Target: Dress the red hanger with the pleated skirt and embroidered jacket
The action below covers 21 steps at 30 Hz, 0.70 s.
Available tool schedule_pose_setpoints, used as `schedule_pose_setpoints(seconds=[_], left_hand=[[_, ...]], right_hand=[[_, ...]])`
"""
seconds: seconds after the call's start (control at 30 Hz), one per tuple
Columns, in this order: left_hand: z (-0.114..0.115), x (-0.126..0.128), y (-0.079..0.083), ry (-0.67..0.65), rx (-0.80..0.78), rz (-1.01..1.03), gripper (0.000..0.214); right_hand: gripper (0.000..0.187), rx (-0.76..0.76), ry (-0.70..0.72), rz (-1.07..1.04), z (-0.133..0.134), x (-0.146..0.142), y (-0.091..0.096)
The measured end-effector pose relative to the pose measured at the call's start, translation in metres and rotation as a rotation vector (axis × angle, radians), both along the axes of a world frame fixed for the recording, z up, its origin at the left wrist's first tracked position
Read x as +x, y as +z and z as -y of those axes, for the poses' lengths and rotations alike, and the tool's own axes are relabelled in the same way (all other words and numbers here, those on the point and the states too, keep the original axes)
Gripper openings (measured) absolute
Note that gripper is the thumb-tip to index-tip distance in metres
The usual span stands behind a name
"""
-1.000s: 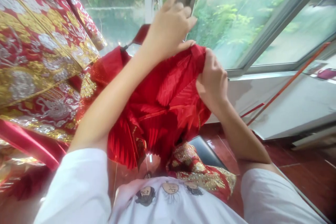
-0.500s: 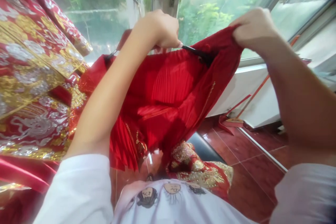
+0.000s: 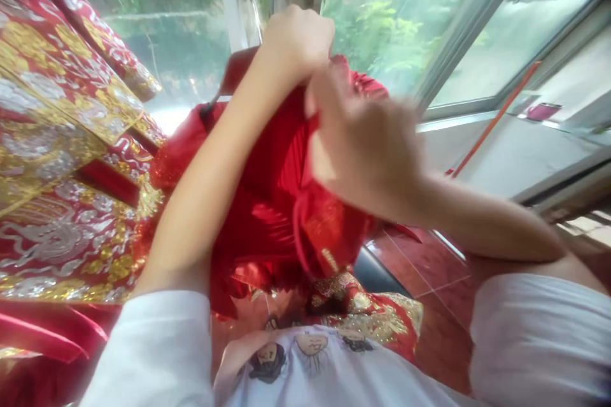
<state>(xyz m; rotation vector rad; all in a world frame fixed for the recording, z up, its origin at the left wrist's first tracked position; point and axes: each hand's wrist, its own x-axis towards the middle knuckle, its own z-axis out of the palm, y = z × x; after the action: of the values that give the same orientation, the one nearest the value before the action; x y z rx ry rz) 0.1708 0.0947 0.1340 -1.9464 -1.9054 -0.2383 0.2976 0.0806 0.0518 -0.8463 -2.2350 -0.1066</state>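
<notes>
A red pleated garment point(image 3: 267, 165) hangs in front of me, gathered around a hanger; one black hanger clip point(image 3: 207, 116) shows at its left shoulder. My left hand point(image 3: 300, 41) is closed at the top of the garment, gripping the hanger, with its fingertips hidden. My right hand point(image 3: 372, 146) is blurred, in front of the garment's right side and close against my left hand. Red cloth shows by its thumb and fingers, but its grip is unclear. Below, a fold of shiny red cloth point(image 3: 329, 222) hangs loose.
Embroidered red, gold and silver garments point(image 3: 62, 191) hang at the left. A gold-beaded red cloth point(image 3: 367, 311) lies over a black seat point(image 3: 379, 273). Windows point(image 3: 382, 32) stand behind, and an orange stick point(image 3: 496, 117) leans at the right above the tiled floor.
My right hand has swung leftward from the garment's stretched right corner to beside my left hand. The garment's right side has drawn inward and bunched. My left hand stays at the top.
</notes>
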Motion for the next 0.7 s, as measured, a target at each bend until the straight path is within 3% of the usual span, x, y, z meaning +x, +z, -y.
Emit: schedule_pose_setpoints(seconds=[0.07, 0.13, 0.23, 0.33, 0.4, 0.47, 0.6, 0.7], left_hand=[[0.002, -0.001, -0.002, 0.015, 0.012, -0.059, 0.034], [0.004, -0.002, -0.004, 0.050, 0.031, -0.126, 0.033], [0.005, -0.002, -0.007, 0.068, 0.039, -0.148, 0.033], [0.004, -0.002, -0.007, 0.070, 0.044, -0.147, 0.033], [0.003, -0.002, -0.007, 0.078, 0.053, -0.143, 0.032], [0.003, -0.002, -0.007, 0.078, 0.058, -0.139, 0.032], [0.004, -0.003, -0.007, 0.077, 0.045, -0.140, 0.031], [0.006, -0.004, -0.007, 0.080, 0.040, -0.167, 0.031]], right_hand=[[0.033, -0.057, 0.082, 0.231, 0.011, -0.018, -0.026], [0.033, -0.124, 0.180, 0.296, 0.009, -0.022, -0.042], [0.042, -0.089, 0.187, 0.026, -0.020, -0.006, -0.048], [0.032, 0.041, -0.001, -0.376, -0.059, 0.017, -0.052], [0.024, 0.003, -0.107, -0.476, -0.077, 0.024, -0.066], [0.025, -0.124, -0.079, -0.440, -0.086, 0.020, -0.087], [0.031, -0.489, 0.267, -0.480, -0.087, 0.003, -0.124], [0.042, -0.812, 0.488, -0.527, -0.089, 0.010, -0.116]])
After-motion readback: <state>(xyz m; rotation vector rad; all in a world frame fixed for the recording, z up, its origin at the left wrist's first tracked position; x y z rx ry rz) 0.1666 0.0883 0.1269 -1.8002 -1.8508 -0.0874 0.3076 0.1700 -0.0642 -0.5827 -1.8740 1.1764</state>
